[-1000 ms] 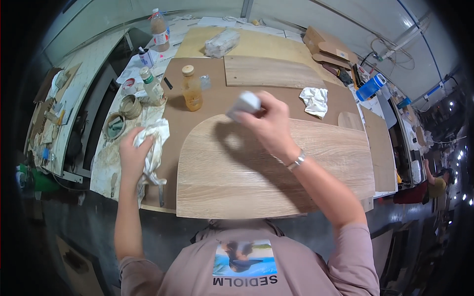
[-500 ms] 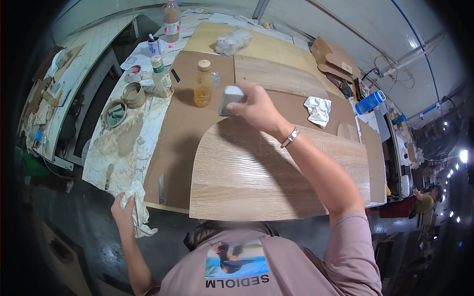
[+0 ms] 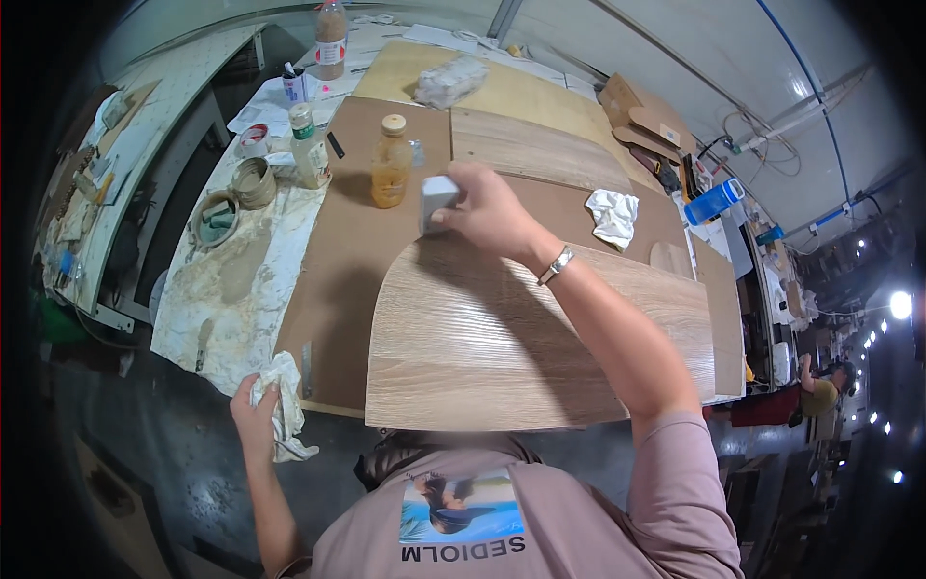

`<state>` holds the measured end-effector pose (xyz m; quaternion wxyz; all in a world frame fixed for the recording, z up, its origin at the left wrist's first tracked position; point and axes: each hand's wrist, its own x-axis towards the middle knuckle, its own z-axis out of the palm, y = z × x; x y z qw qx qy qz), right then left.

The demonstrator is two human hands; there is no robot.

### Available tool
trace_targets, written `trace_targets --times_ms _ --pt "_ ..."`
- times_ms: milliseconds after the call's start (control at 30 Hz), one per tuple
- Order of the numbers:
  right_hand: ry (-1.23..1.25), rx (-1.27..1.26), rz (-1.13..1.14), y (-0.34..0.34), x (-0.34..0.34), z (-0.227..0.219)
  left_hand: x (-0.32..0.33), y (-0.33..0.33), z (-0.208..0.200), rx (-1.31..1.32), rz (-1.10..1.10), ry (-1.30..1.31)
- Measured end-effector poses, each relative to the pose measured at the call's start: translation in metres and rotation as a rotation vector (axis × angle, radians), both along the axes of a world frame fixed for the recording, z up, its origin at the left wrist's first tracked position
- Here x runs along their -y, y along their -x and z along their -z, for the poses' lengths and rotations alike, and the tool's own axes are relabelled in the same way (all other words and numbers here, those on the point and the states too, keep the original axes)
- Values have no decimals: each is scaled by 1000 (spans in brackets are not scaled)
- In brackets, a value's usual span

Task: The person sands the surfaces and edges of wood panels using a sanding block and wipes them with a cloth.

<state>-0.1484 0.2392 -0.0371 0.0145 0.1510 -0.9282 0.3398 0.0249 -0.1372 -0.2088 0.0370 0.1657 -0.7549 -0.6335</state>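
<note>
A wood-grain panel [image 3: 521, 357] with a rounded far-left corner lies in front of me on a brown board. Over that corner, my right hand [image 3: 487, 214] grips a light grey block [image 3: 439, 203] between thumb and fingers; whether the block touches the panel's edge I cannot tell. At the table's front-left edge my left hand [image 3: 255, 415] is closed on a crumpled white cloth [image 3: 286, 410], which hangs down past the edge. Just beyond the block stands a capped bottle of amber liquid [image 3: 391, 169].
On the left are a green-capped bottle [image 3: 309, 150], a tape roll [image 3: 254, 183] and a round tub [image 3: 214, 220]. Another wood-grain panel [image 3: 531, 145] lies behind, with a crumpled white cloth [image 3: 612, 217] and a blue bottle [image 3: 714, 201] to the right. A person [image 3: 805, 400] is far right.
My left hand has shifted slightly right with the cloth. My right hand and the block stay at the panel's rounded corner, while the whole view has drifted a little.
</note>
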Motion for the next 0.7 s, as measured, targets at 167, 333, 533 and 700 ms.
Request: trace_targets --times_ms 167,333,533,700 --pt "-88 -78 -60 1 4 -6 -2 0 9 27 38 -37" --pt "-147 -104 -52 -2 11 -16 1 -4 26 4 8 55" --pt "-17 -52 121 -13 11 -11 -1 -7 28 24 27 -7" --pt "72 -181 528 -13 -46 3 -6 -7 18 53 22 -44"
